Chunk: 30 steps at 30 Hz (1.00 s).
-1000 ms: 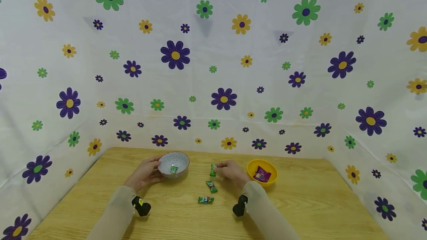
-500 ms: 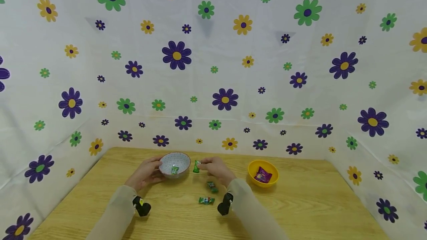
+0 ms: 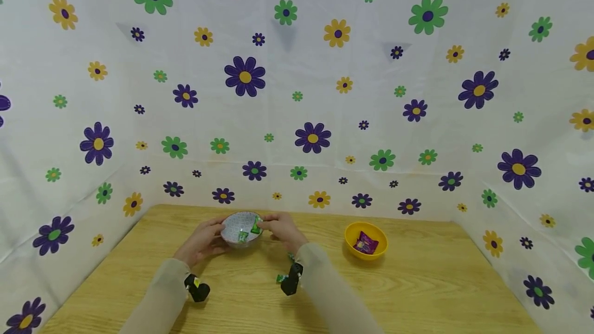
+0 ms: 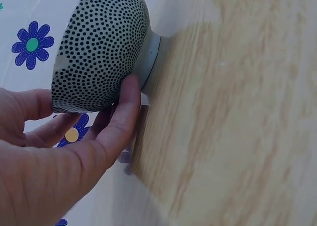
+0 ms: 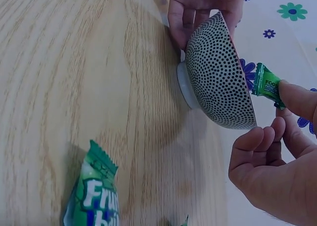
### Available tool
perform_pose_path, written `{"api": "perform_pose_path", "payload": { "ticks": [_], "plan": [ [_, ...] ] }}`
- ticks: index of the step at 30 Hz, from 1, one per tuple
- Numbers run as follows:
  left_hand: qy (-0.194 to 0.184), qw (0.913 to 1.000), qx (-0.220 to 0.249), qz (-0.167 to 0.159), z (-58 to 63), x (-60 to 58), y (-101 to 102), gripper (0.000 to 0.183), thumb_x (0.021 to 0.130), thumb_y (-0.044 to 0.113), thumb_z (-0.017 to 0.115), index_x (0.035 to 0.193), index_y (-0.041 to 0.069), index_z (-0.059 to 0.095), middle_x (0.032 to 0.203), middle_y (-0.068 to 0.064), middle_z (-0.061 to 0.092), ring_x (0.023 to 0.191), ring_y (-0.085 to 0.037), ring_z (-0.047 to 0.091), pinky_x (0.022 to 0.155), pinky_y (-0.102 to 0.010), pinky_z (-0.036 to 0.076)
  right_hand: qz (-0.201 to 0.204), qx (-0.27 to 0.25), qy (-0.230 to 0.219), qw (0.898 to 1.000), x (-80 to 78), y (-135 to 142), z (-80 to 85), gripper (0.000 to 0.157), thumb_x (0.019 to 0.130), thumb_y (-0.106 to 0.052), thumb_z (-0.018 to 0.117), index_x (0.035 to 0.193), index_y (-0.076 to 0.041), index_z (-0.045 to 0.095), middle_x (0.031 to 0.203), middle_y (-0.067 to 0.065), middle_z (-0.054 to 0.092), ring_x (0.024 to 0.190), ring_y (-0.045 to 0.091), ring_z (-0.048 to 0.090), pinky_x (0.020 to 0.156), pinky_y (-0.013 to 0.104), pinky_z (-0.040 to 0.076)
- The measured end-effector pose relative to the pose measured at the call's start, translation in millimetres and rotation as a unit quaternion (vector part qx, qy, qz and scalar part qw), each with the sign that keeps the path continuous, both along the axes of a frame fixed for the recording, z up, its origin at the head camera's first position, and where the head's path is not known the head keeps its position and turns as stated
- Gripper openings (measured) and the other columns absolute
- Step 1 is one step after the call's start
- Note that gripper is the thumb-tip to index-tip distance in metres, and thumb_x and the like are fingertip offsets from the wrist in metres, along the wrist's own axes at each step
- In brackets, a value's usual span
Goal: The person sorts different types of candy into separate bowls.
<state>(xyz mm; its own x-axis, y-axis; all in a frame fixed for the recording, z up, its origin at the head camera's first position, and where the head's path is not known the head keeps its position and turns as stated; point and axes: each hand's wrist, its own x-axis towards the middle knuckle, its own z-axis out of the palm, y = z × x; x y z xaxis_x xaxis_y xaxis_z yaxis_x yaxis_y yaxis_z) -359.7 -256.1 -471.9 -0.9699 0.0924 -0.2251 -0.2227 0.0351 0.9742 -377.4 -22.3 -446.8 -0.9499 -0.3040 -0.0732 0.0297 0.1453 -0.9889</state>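
Observation:
A speckled bowl (image 3: 234,233) stands at the back left of the table, with one green-wrapped candy (image 3: 243,236) inside. My left hand (image 3: 201,241) holds its left side; in the left wrist view the fingers and thumb lie along the rim and the dotted outer wall (image 4: 101,47). Over the bowl's right rim, my right hand (image 3: 283,231) pinches a second green candy (image 5: 268,84) between thumb and finger. Two more green candies lie on the table, partly hidden by the right wrist: one nearer (image 3: 281,278), the other farther back (image 3: 291,256).
To the right stands a yellow bowl (image 3: 381,251) holding purple-wrapped candy (image 3: 365,243). A wooden table (image 3: 417,293) carries everything. White flower-print sheeting (image 3: 297,117) rises behind it and along both sides.
The right hand has carried the pinched green candy leftward from the table to over the speckled bowl. The left hand stays on the bowl. The right wrist now partly covers the two loose candies.

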Motion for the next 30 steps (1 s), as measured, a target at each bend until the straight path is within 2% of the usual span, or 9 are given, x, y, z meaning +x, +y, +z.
{"api": "perform_pose_path", "payload": {
  "ticks": [5, 10, 17, 21, 26, 30],
  "plan": [
    [0.003, 1.0, 0.003, -0.002, 0.5, 1.9, 5.4, 0.053, 0.108, 0.02, 0.031, 0.155, 0.001, 0.018, 0.143, -0.027, 0.035, 0.116, -0.031, 0.054, 0.1, -0.051, 0.049, -0.009, 0.006, -0.012, 1.0, -0.8, -1.6, -1.5, 0.024, 0.092, -0.02, 0.069, 0.11, -0.005, 0.07, 0.11, 0.003, 0.064, 0.096, 0.022, 0.05, 0.077, 0.038, 0.046],
    [0.006, 0.9999, 0.011, -0.011, -0.9, 0.4, 8.3, 0.053, 0.108, 0.02, 0.029, 0.155, 0.0, 0.016, 0.145, -0.029, 0.034, 0.115, -0.03, 0.055, 0.101, -0.052, 0.048, -0.011, 0.007, -0.016, 1.0, 0.2, 4.1, -4.1, 0.029, 0.094, -0.021, 0.065, 0.117, -0.003, 0.069, 0.118, 0.005, 0.064, 0.104, 0.024, 0.05, 0.081, 0.039, 0.046],
    [0.008, 0.9998, 0.015, -0.014, -2.0, -3.5, 8.5, 0.054, 0.108, 0.022, 0.028, 0.156, 0.001, 0.015, 0.146, -0.029, 0.032, 0.117, -0.03, 0.054, 0.1, -0.051, 0.049, 0.019, -0.01, -0.012, 1.0, 1.4, 18.7, -7.7, 0.034, 0.096, -0.022, 0.064, 0.122, -0.002, 0.066, 0.11, 0.003, 0.063, 0.086, 0.017, 0.045, 0.066, 0.029, 0.042],
    [0.001, 0.9999, 0.014, -0.007, -4.1, -3.1, 7.9, 0.053, 0.108, 0.021, 0.029, 0.156, 0.002, 0.016, 0.145, -0.029, 0.033, 0.114, -0.029, 0.056, 0.098, -0.05, 0.051, 0.034, -0.009, -0.011, 0.999, 2.0, 29.0, -9.5, 0.034, 0.096, -0.023, 0.064, 0.123, -0.003, 0.065, 0.112, 0.002, 0.063, 0.094, 0.02, 0.05, 0.074, 0.032, 0.046],
    [0.001, 0.9999, 0.016, 0.003, -7.0, -2.1, 5.0, 0.053, 0.108, 0.021, 0.028, 0.156, 0.002, 0.016, 0.144, -0.028, 0.034, 0.11, -0.027, 0.057, 0.098, -0.052, 0.051, 0.038, 0.023, -0.009, 0.999, 1.3, 44.4, -12.6, 0.033, 0.095, -0.024, 0.064, 0.122, -0.004, 0.066, 0.118, 0.005, 0.064, 0.103, 0.022, 0.054, 0.084, 0.037, 0.05],
    [0.006, 0.9997, 0.024, -0.001, -7.5, -2.1, 3.9, 0.054, 0.108, 0.023, 0.028, 0.156, 0.003, 0.014, 0.146, -0.029, 0.031, 0.114, -0.029, 0.056, 0.101, -0.055, 0.047, 0.041, 0.062, 0.005, 0.997, -1.1, 57.0, -16.7, 0.036, 0.095, -0.025, 0.065, 0.125, -0.004, 0.066, 0.124, 0.006, 0.064, 0.102, 0.02, 0.055, 0.081, 0.033, 0.05]
  ]
}}
